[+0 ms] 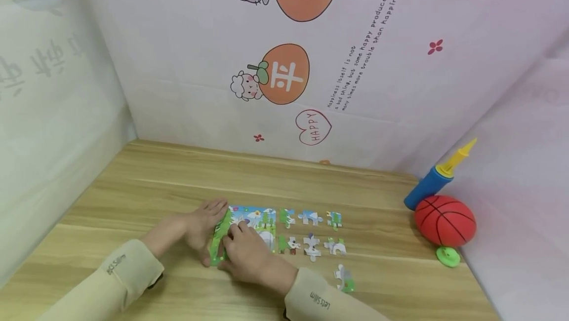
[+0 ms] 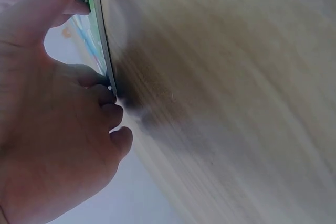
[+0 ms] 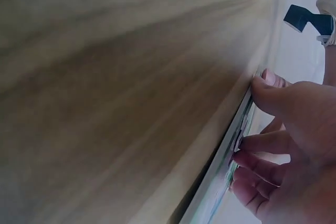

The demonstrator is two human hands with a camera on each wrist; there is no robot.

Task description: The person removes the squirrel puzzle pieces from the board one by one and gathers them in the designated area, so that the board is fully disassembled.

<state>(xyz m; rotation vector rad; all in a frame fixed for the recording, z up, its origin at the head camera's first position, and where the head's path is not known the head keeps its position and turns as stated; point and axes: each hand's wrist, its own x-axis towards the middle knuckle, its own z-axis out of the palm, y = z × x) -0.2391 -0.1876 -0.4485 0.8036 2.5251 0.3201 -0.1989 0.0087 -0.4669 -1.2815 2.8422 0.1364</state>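
- Wooden table [image 1: 133, 197]; right hand [image 1: 244, 254] presses curled fingertips on the joined puzzle [image 1: 255, 222], near its front edge
- Left hand [image 1: 202, 227] lies flat, fingers straight, against the puzzle's left edge
- Seven loose pieces [image 1: 311, 244] to the right
- One ball [image 1: 444, 220], one pump [image 1: 437, 178]
- Backdrop [image 1: 355, 89] reads "HAPPY"

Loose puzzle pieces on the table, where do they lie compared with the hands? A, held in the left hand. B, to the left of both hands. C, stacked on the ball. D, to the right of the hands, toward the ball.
D: the loose pieces lie spread on the table between the hands, left hand and right hand, and the ball at the right.
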